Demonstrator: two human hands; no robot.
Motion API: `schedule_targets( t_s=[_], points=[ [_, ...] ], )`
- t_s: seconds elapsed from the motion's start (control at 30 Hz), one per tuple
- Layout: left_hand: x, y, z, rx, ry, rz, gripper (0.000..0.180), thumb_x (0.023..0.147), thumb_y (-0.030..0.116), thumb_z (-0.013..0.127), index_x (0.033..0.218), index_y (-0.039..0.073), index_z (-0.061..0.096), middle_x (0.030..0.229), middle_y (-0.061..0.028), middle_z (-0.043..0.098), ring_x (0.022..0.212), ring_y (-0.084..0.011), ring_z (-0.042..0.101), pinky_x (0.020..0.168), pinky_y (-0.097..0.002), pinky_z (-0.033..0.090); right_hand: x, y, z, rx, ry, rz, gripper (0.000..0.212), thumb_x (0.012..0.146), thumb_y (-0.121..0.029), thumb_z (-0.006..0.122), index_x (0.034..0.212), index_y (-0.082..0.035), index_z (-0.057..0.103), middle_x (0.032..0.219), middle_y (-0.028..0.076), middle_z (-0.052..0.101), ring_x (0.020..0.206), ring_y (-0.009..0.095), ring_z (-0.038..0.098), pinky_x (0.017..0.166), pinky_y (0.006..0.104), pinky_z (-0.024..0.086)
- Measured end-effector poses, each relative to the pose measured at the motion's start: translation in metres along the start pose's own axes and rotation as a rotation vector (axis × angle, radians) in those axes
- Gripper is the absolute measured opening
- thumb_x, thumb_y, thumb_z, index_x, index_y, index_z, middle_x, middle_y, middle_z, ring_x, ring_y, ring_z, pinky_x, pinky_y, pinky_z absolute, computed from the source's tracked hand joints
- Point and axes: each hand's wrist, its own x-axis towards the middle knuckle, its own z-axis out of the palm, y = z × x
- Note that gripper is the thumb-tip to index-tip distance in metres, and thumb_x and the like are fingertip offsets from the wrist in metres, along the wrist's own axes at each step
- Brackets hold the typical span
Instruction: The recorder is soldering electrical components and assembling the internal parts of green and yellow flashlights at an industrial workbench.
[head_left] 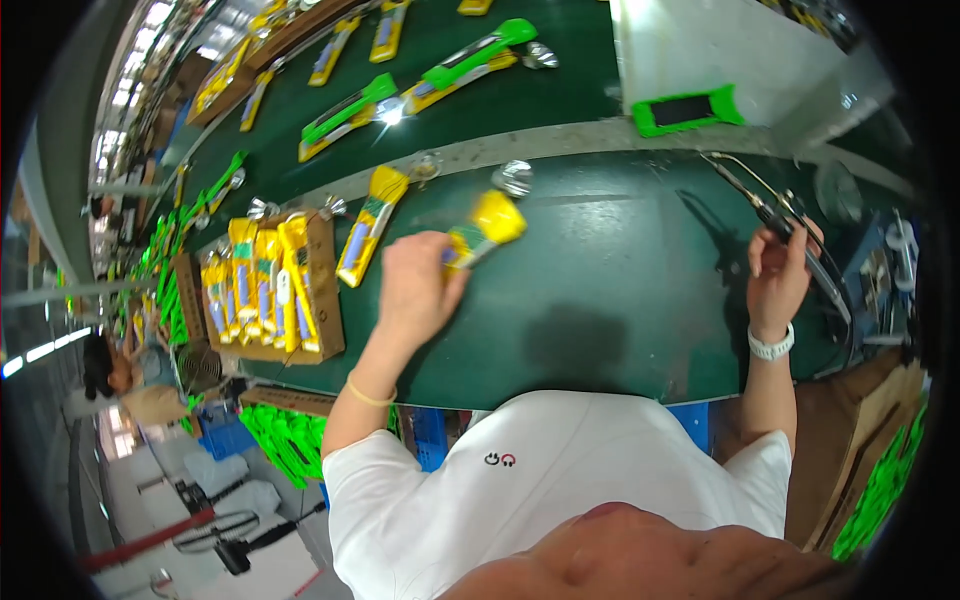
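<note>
My left hand (pixel 415 285) is closed on the near end of a yellow lamp housing (pixel 497 218), which is blurred by motion. A silver reflector (pixel 514 178) lies just beyond its far end. To the left of this hand, another yellow housing (pixel 370 225), with a green board and a purple part inside, rests on the green bench (pixel 600 300). My right hand (pixel 780 275), with a pale watch on its wrist, grips a soldering iron (pixel 770 215) by its dark handle. The iron's tip points toward the far edge, apart from the housing.
A cardboard box (pixel 325 290) full of yellow housings stands at left. Beyond the grey ledge (pixel 560 140), green covers (pixel 480 55) lie with yellow housings. A green frame (pixel 685 110) sits far right. Below the bench are heaps of green parts (pixel 285 440). A person (pixel 150 375) is at left.
</note>
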Motion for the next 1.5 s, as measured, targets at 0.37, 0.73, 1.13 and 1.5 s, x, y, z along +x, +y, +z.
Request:
schedule_targets(
  t_s=[0.37, 0.73, 1.13, 1.5],
  points=[
    [0.175, 0.136, 0.072, -0.716, -0.483, 0.575, 0.071, 0.073, 0.027, 0.067, 0.132, 0.005, 0.033, 0.11, -0.0166, 0.056, 0.095, -0.0297, 0.056, 0.082, -0.0364, 0.043, 0.004, -0.013, -0.047, -0.1, 0.355, -0.35, 0.022, 0.09, -0.024, 0.05, 0.1, -0.008, 0.039, 0.072, 0.012, 0.056, 0.056, 0.015, 0.054, 0.043, 0.0198, 0.036],
    [0.179, 0.099, 0.122, -0.511, 0.0, 0.46, 0.021, 0.078, 0.006, 0.057, 0.098, 0.005, 0.062, 0.088, -0.0124, 0.062, 0.085, -0.0283, 0.057, 0.074, -0.0345, 0.046, -0.003, -0.024, -0.042, -0.016, 0.341, -0.315, 0.022, 0.09, -0.025, 0.049, 0.101, -0.009, 0.04, 0.071, 0.011, 0.055, 0.058, 0.016, 0.054, 0.046, 0.0208, 0.036],
    [0.12, 0.12, 0.089, -0.404, -0.158, 0.642, 0.074, 0.07, 0.033, 0.069, 0.129, 0.004, 0.034, 0.123, -0.0161, 0.045, 0.118, -0.0326, 0.04, 0.101, -0.0488, 0.025, -0.003, -0.021, -0.039, -0.09, 0.349, -0.315, 0.02, 0.09, -0.025, 0.048, 0.097, -0.007, 0.042, 0.069, 0.011, 0.056, 0.057, 0.016, 0.055, 0.044, 0.0197, 0.037],
    [0.041, 0.009, 0.015, -0.208, -0.206, 0.511, 0.044, 0.069, 0.021, 0.07, 0.109, 0.007, 0.056, 0.113, -0.008, 0.057, 0.109, -0.0253, 0.05, 0.093, -0.0427, 0.037, -0.002, -0.012, -0.045, -0.15, 0.268, -0.295, 0.015, 0.088, -0.017, 0.052, 0.091, -0.003, 0.048, 0.065, 0.01, 0.056, 0.052, 0.014, 0.053, 0.043, 0.0193, 0.035]
  ],
)
